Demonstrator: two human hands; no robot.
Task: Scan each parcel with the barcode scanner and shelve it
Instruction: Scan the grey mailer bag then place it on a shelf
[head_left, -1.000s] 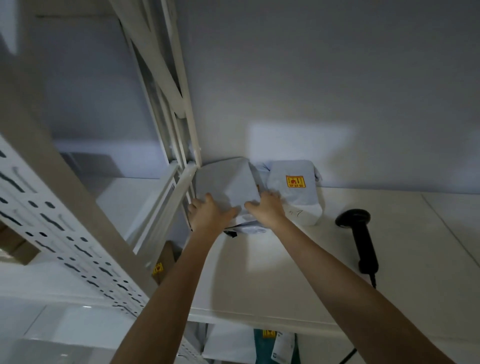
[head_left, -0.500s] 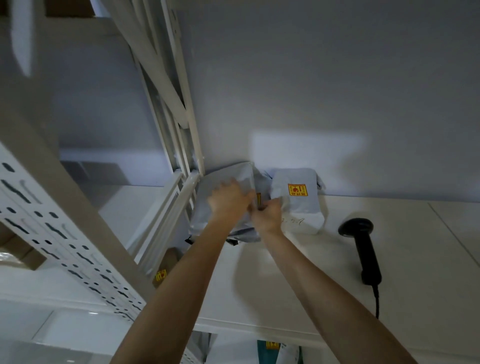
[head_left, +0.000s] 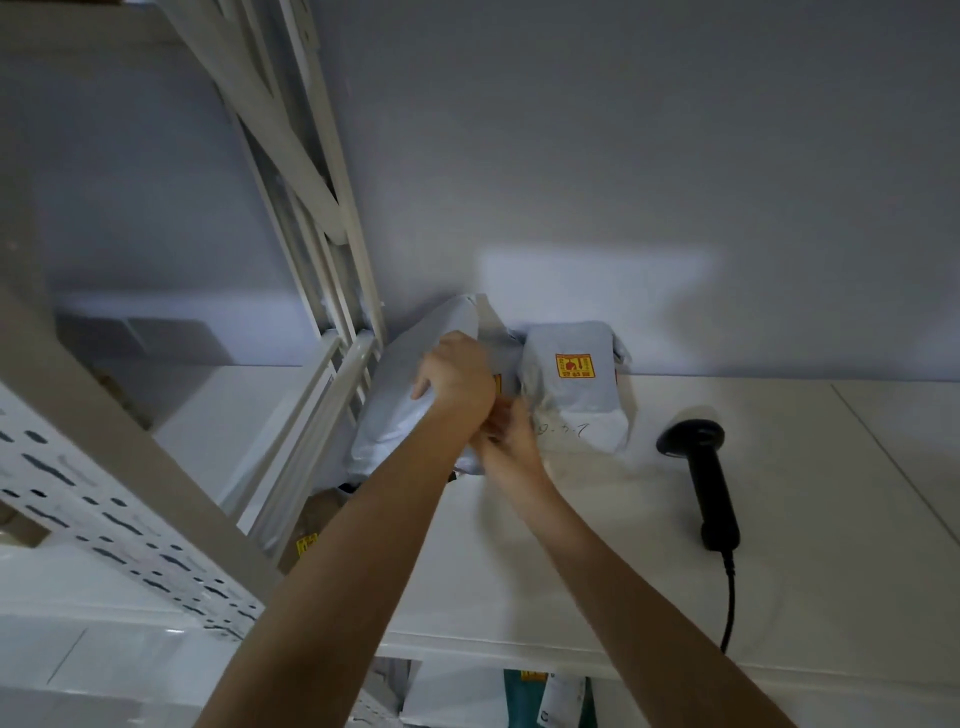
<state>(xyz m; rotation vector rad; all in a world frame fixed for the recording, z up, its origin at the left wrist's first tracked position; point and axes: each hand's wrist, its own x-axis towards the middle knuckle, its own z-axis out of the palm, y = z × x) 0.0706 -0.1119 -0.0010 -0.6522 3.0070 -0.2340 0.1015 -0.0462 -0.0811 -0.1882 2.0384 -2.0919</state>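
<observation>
Two grey poly-bag parcels at back of white shelf (head_left: 597, 545), against wall: left parcel (head_left: 405, 395) tipped up on edge beside shelf upright (head_left: 332, 291), second parcel (head_left: 574, 387) w/ yellow sticker touching or nearly touching it on far side from upright. Step in hand, by my read: shelving, i.e. standing left parcel upright and snugging it into the row. Left hand (head_left: 457, 379) on parcel's upper face, fingers curled over its top edge, gripping it. Right hand (head_left: 511, 436) low at gap btwn the two parcels, blurred; can't tell if fingers closed on anything. Both forearms stretched fwd, nearly crossing at wrists. Barcode scanner (head_left: 706, 483) lies flat on shelf, well apart from parcels, other side from upright, cord off front edge. Next likely: let go, fetch next parcel + scanner; needs row stable so nothing flops.
</observation>
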